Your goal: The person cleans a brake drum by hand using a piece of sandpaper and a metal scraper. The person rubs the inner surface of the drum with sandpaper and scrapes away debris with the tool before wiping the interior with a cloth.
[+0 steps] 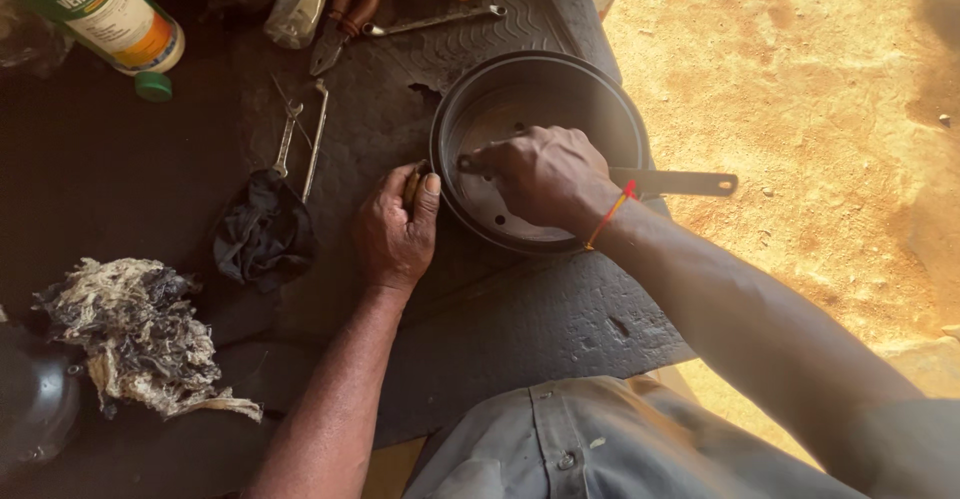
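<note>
A round dark metal drum with holes in its floor lies on a black rubber mat. My left hand rests against the drum's left outer wall, thumb up on the rim, fingers curled. Reaching inside the drum, my right hand has its fingers closed around a small dark tool whose tip shows at the left. A red thread band circles that wrist. A flat dark metal bar pokes out past the drum's right side.
Spanners, a long wrench, pliers, tape rolls and a green-capped white bottle lie at the back. A black rag and a frayed dirty wad sit left. Sandy ground lies right of the mat's edge.
</note>
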